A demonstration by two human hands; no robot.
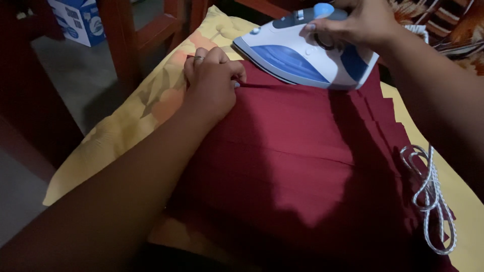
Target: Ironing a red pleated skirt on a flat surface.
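Observation:
A dark red cloth (pixel 302 161) with pressed pleats lies spread over a yellow flowered cushion (pixel 126 126). My left hand (pixel 212 83), a ring on one finger, pinches a fold of the cloth near its far left edge. My right hand (pixel 353 22) grips the handle of a white and blue iron (pixel 302 58), which rests flat on the far end of the cloth, nose pointing left, just right of my left hand.
The iron's white braided cord (pixel 431 196) lies looped on the cloth's right side. Dark wooden chair legs (pixel 126 35) stand at the back left over a grey floor (pixel 70 75), with a white and blue box (pixel 78 20) behind. Patterned fabric (pixel 454 25) shows at the top right.

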